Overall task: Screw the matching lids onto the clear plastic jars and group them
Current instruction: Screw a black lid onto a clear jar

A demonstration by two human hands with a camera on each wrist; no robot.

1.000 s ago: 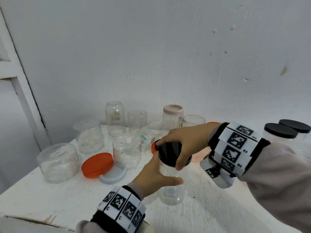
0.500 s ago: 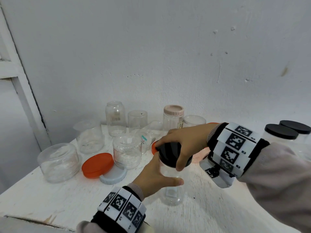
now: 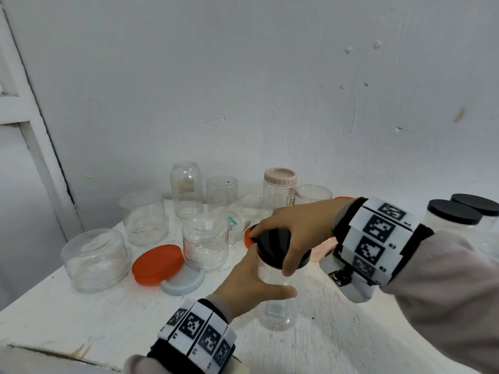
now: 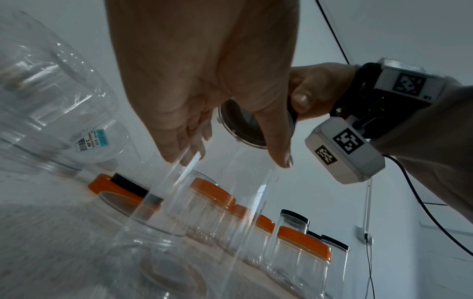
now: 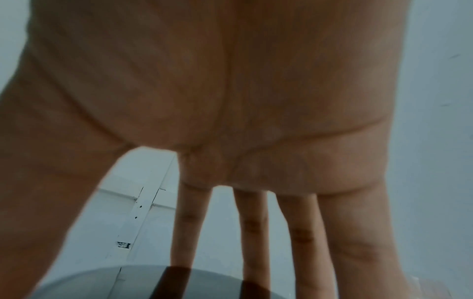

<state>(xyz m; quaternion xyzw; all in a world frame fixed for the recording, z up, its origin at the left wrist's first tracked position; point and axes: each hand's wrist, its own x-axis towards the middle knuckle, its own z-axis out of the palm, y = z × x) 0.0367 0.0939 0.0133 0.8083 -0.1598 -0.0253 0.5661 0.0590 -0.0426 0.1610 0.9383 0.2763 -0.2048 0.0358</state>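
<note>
A tall clear plastic jar (image 3: 275, 306) stands upright near the table's front edge. My left hand (image 3: 253, 282) wraps its wall, thumb across the front; in the left wrist view the jar (image 4: 204, 202) fills the middle below my left hand (image 4: 204, 91). A black lid (image 3: 272, 245) sits on the jar's mouth. My right hand (image 3: 294, 228) grips that lid from above, thumb on the near rim, fingers over the far rim. The right wrist view shows my right hand (image 5: 230, 121) with fingers spread down onto the grey-looking lid (image 5: 128, 283).
Several open clear jars (image 3: 205, 242) stand at the back left, one with a pink lid (image 3: 280, 177). An orange lid (image 3: 158, 264) and a pale lid (image 3: 183, 282) lie loose. Two black-lidded jars (image 3: 453, 215) stand right; orange-lidded jars (image 4: 302, 252) line up beyond.
Almost nothing has moved. My right hand has shifted very slightly on the black lid while my left keeps the jar still.
</note>
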